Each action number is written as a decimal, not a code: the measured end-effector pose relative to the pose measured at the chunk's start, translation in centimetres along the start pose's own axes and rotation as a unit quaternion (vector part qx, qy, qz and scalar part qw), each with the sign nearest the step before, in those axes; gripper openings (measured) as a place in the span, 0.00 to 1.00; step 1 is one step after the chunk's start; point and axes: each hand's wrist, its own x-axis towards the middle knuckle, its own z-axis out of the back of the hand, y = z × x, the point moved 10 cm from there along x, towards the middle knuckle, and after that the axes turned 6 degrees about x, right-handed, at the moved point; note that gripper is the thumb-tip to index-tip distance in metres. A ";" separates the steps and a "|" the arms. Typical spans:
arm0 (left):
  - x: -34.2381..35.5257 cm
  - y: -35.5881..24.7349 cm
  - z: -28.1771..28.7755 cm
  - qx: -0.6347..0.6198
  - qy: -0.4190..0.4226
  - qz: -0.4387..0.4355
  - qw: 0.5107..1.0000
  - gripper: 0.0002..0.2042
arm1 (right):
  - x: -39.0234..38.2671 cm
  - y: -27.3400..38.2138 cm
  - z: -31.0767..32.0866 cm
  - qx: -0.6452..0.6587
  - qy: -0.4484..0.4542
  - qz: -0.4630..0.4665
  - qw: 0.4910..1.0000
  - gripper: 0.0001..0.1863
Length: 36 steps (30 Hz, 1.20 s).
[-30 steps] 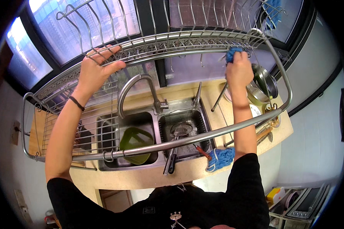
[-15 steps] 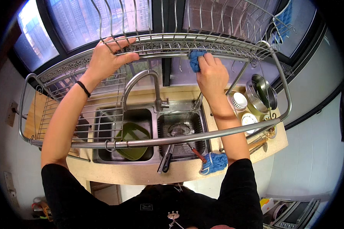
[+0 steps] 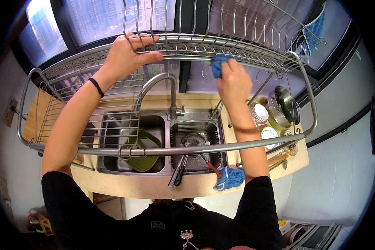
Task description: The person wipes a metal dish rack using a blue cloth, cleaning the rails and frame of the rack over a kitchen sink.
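Observation:
A metal wire dish rack [image 3: 212, 148] spans over the sink. At its back rail my left hand [image 3: 131, 56] is closed, fingers over the upper bars and thumb along the lower one. My right hand [image 3: 236, 85] grips a bunched blue cloth [image 3: 221, 66] against the underside of the same rail, to the right of the left hand. Motion blurs the cloth a little, and part of it is hidden by the fingers.
Below is a double sink [image 3: 166, 164] with a curved faucet [image 3: 173, 96], and a green basin [image 3: 143, 152] in its left bowl. Black-handled tools [image 3: 179, 173] and a blue cloth glove [image 3: 230, 179] lie at the front edge. Pots [image 3: 281, 106] and white bowls [image 3: 260, 112] stand right.
The whole view has shifted slightly, so the rack's back part appears further right. Both hands stay on the back rail, and the cloth looks more blurred.

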 end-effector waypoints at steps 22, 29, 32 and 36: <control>0.2 -0.3 0.1 0.019 -0.014 -0.020 1.000 0.33 | 1.7 2.0 0.0 0.018 0.049 -0.033 0.998 0.08; 0.4 0.4 -0.2 -0.053 0.006 0.050 0.997 0.34 | 2.8 11.2 -2.1 0.033 0.046 0.045 0.997 0.04; 0.7 0.6 -0.5 -0.057 0.028 0.061 0.996 0.33 | 3.6 15.9 -3.4 0.101 0.032 0.086 0.991 0.09; 0.4 -0.1 0.3 -0.087 0.032 0.065 0.994 0.34 | 3.0 12.2 -3.3 0.028 0.076 0.058 0.995 0.16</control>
